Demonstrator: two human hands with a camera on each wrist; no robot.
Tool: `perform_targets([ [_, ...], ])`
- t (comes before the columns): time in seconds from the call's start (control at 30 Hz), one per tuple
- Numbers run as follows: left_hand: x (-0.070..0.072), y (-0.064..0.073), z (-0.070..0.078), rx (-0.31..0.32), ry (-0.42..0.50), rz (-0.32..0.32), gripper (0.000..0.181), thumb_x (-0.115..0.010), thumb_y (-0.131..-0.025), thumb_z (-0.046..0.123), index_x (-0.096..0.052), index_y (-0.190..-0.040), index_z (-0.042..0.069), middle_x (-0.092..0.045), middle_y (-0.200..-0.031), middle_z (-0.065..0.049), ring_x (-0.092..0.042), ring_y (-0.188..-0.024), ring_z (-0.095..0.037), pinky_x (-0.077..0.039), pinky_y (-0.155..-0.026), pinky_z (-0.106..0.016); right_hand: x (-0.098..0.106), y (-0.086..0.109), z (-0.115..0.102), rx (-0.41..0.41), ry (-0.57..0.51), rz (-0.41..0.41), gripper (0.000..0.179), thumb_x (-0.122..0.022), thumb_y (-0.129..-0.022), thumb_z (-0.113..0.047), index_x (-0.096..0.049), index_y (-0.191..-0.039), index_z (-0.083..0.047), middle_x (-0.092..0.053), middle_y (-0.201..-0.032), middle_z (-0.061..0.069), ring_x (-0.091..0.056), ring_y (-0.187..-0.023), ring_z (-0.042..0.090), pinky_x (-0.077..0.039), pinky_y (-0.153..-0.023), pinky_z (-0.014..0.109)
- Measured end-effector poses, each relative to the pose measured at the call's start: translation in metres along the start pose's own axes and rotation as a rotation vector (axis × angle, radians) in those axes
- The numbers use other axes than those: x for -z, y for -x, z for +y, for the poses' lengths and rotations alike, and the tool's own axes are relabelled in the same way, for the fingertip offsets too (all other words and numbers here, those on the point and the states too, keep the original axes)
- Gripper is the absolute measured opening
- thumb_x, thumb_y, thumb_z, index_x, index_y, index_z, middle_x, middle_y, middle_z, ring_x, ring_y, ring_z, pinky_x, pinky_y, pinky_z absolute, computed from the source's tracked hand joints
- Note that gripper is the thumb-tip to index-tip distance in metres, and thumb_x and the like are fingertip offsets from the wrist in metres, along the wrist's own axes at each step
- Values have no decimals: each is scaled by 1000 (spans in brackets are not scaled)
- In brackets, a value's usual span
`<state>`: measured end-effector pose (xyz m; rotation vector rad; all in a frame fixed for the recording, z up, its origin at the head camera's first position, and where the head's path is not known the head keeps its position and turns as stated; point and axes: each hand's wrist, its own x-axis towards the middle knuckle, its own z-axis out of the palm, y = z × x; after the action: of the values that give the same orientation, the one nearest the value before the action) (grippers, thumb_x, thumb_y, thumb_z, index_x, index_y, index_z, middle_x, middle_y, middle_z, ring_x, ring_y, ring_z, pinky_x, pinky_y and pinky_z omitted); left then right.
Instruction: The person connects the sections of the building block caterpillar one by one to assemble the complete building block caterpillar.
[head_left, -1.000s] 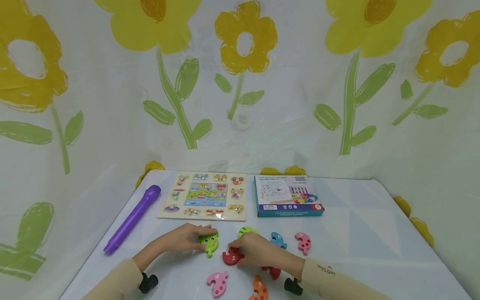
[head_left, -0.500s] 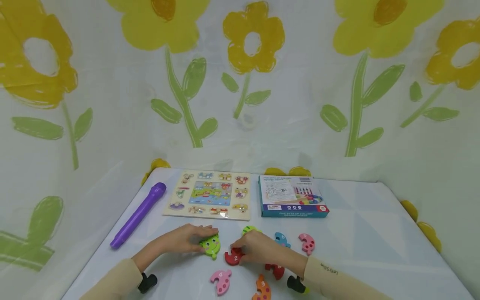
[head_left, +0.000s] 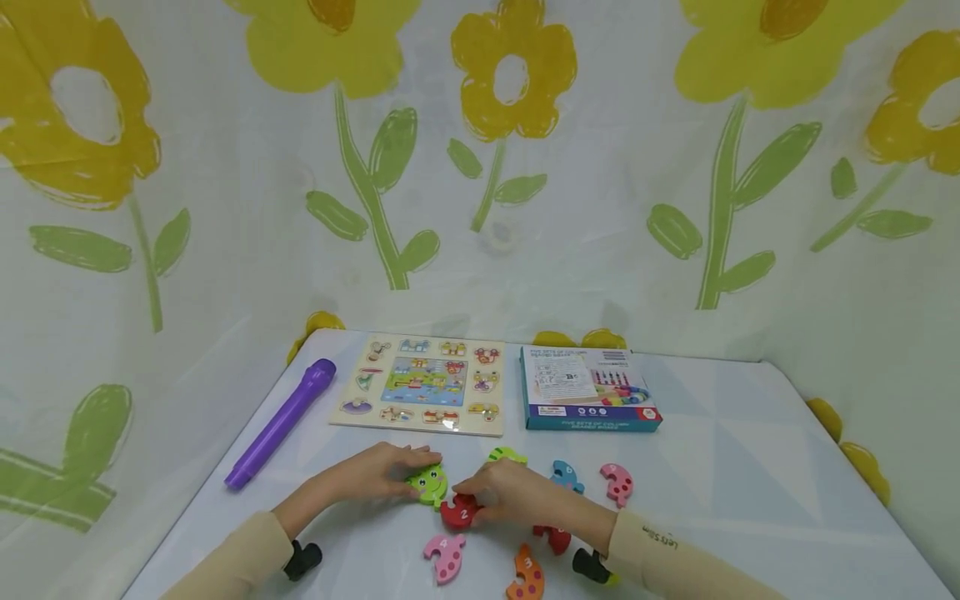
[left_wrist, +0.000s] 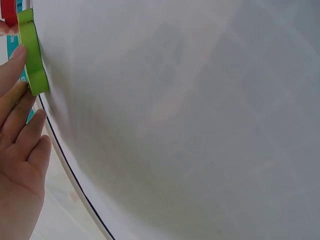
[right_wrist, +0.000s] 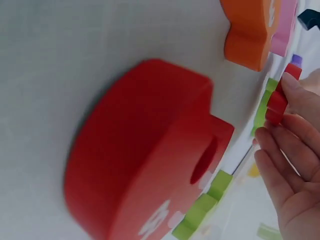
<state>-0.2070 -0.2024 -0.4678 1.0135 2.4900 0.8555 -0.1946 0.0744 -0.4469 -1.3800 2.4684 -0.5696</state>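
My left hand (head_left: 375,473) holds a green smiling-face puzzle piece (head_left: 430,483) flat on the table, thumb on its near side and fingers at the far side. In the left wrist view its green edge (left_wrist: 34,60) shows between thumb and fingers. A red puzzle piece numbered 2 (head_left: 459,512) is pinched by my right hand (head_left: 517,492) just right of the green face. Its notched end meets the face's tab; whether they interlock cannot be made out. The right wrist view shows thumb and fingertips on that red piece (right_wrist: 280,97).
Loose puzzle pieces lie around: pink 4 (head_left: 447,557), orange 3 (head_left: 527,575), another red one (head_left: 557,540), blue (head_left: 567,475), pink (head_left: 618,483), striped green (head_left: 507,455). Behind are a purple stick (head_left: 281,429), a wooden puzzle board (head_left: 345,414) and a box (head_left: 592,423).
The red 2 piece, in my right hand, has moved left up to the green face's tab, closing the gap between them. My left hand keeps its hold on the face.
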Motion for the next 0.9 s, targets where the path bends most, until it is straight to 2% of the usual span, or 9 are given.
perform_targets([
  [0.2, -2, 0, 0, 3, -19, 40, 60, -72, -85, 33, -54, -138, 13, -51, -140, 1, -43, -133, -25, -32, -110, -47, 0, -5, -3, 18, 41, 5, 44, -76, -84, -22, -65, -125, -11, -68, -116, -5, -62, -104, 3, -48, -84, 11],
  [0.63, -3, -1, 10, 68, -50, 80, 60, -74, -83, 34, -56, -136, 11, -53, -138, -4, -46, -131, -25, -36, -108, -47, -4, -14, -5, 58, 203, 37, 45, -74, -85, -23, -64, -127, -11, -66, -120, -2, -62, -105, 6, -49, -86, 12],
  [0.9, -5, -1, 13, 81, -76, 90, 61, -73, -84, 38, -57, -136, 11, -54, -137, -4, -46, -131, -25, -38, -107, -46, -1, -14, -5, 65, 234, -6, 42, -73, -87, -20, -64, -127, -11, -66, -120, -2, -61, -108, 7, -49, -88, 13],
])
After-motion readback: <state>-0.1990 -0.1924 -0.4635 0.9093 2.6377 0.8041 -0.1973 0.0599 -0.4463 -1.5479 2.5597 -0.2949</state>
